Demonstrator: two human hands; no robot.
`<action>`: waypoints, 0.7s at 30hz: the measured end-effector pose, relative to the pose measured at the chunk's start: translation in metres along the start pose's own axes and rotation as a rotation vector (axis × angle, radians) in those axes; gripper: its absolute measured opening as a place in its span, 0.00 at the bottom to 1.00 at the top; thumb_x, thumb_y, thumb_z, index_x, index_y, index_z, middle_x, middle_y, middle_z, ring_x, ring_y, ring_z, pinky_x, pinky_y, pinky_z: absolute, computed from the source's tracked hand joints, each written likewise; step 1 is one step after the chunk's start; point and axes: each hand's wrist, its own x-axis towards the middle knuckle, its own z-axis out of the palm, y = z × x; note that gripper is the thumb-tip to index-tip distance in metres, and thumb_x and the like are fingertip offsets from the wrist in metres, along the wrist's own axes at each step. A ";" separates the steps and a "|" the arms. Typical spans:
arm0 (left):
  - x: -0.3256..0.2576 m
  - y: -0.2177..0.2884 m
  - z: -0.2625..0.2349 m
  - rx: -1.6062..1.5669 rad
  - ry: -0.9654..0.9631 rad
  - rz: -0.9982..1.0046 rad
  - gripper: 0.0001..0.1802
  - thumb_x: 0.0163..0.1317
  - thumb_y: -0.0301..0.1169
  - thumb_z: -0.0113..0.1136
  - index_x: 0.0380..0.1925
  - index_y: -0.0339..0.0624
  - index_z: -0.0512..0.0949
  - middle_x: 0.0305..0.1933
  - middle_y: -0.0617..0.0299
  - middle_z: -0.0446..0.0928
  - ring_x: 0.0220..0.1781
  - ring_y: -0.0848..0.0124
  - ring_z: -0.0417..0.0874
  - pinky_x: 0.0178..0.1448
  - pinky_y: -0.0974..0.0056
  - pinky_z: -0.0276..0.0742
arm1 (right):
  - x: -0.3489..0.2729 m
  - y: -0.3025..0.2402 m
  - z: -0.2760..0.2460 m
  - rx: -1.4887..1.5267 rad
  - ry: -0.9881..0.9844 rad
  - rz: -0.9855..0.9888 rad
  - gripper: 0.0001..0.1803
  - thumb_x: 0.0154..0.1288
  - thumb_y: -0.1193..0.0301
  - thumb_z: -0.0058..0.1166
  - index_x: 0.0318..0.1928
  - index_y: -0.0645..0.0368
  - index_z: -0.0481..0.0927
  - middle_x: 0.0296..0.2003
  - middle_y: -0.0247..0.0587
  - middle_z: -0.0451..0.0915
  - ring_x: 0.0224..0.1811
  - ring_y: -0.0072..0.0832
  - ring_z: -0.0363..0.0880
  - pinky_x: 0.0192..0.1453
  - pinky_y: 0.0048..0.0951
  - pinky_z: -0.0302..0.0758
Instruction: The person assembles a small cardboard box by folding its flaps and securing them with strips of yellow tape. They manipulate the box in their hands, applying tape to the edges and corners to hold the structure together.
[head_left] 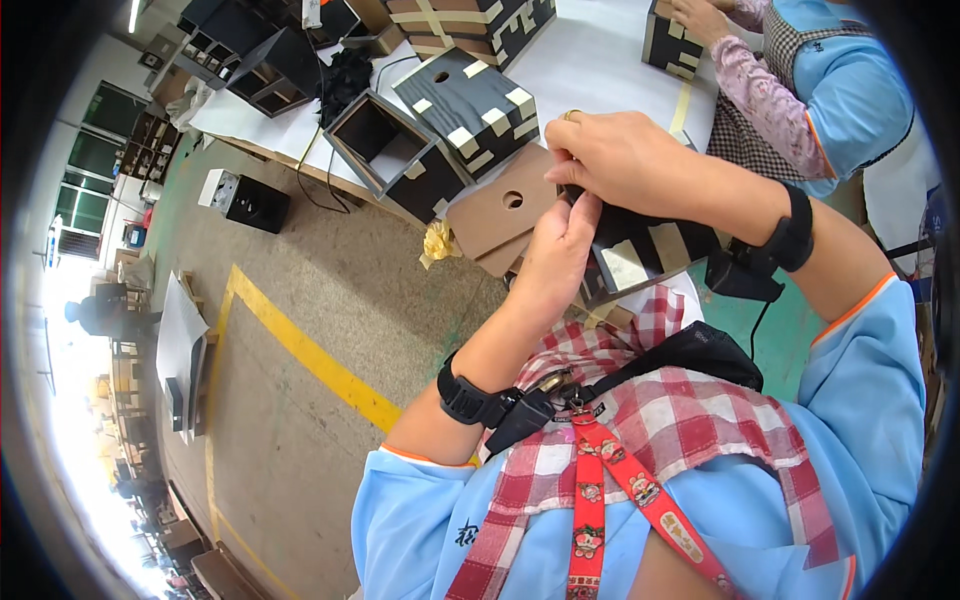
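My left hand (pixel 560 252) and my right hand (pixel 622 155) meet over the near corner of a black box (pixel 660 243) with pale tape patches. Both have their fingers pinched together, thumbs close to each other. A small dark bit shows between them, too hidden to name. The left hand lies along the side of the box, while the right comes over its top from the far side. Beside them rests a flat brown board (pixel 487 215) with a round hole, overlapping another board underneath.
An open black box (pixel 395 150) and a taped black box with a hole (pixel 465 105) stand left on the white table (pixel 590 50). Crumpled yellow tape (pixel 438 243) hangs at the edge. Opposite, a co-worker (pixel 790 95) handles another box (pixel 672 42). A speaker-like box (pixel 245 200) sits on the floor.
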 end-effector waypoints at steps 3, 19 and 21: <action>-0.001 -0.002 0.004 -0.058 0.003 0.110 0.22 0.68 0.47 0.45 0.43 0.38 0.72 0.36 0.68 0.75 0.34 0.82 0.75 0.38 0.74 0.72 | 0.006 0.001 0.001 -0.023 -0.048 -0.019 0.11 0.63 0.65 0.50 0.34 0.60 0.68 0.31 0.45 0.75 0.31 0.44 0.75 0.35 0.37 0.71; -0.002 -0.001 0.002 -0.060 -0.016 0.108 0.22 0.69 0.47 0.45 0.46 0.38 0.72 0.35 0.68 0.74 0.33 0.83 0.74 0.37 0.73 0.71 | 0.010 0.004 0.000 -0.075 -0.031 -0.009 0.16 0.64 0.62 0.46 0.26 0.60 0.75 0.27 0.46 0.77 0.34 0.43 0.77 0.38 0.42 0.72; -0.001 -0.003 0.001 -0.043 -0.022 0.106 0.21 0.69 0.46 0.44 0.46 0.38 0.72 0.35 0.68 0.74 0.34 0.83 0.74 0.38 0.74 0.72 | 0.009 0.013 0.006 -0.025 0.046 -0.088 0.14 0.63 0.65 0.47 0.25 0.62 0.72 0.21 0.46 0.74 0.27 0.43 0.74 0.33 0.40 0.70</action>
